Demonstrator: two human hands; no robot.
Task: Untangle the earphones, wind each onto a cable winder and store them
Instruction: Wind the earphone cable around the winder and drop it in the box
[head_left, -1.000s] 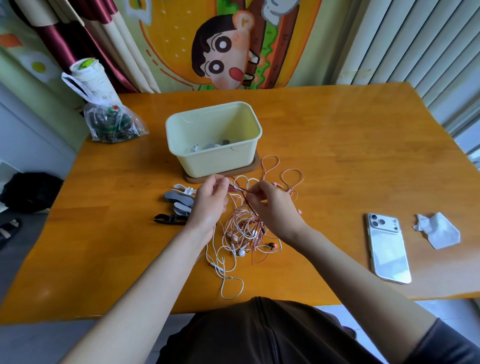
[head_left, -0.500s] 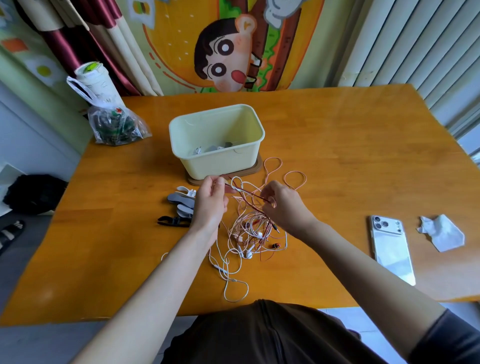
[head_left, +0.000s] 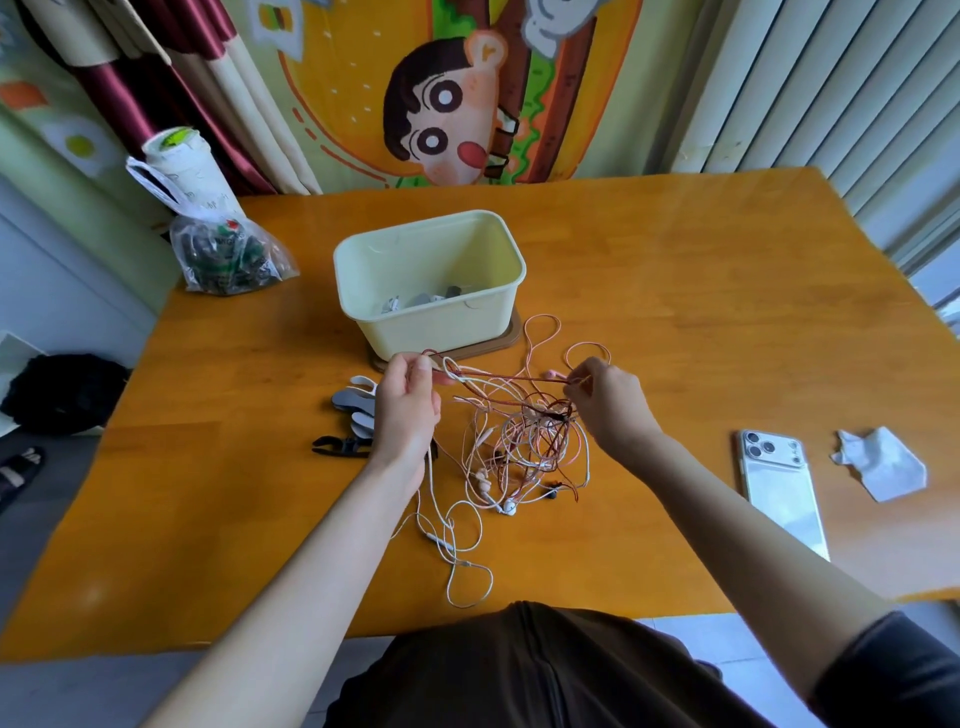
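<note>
left hand (head_left: 408, 410) and right hand (head_left: 613, 400) pinch red cable (head_left: 519, 378); bin (head_left: 431, 332) holds earphones (head_left: 392, 304) (partly hidden).

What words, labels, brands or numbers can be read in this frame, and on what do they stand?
None can be read.
Plastic bag: print on the contents, too blurred.
White cup behind it: faint marks, too small.
Phone: no marking shows.
Cartoon curtain: picture only, no words.

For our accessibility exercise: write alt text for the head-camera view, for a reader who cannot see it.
A person's left hand and right hand each pinch a dark red cable, stretched between them above a tangle of earphones on a wooden table; a cream tub stands behind.
</note>
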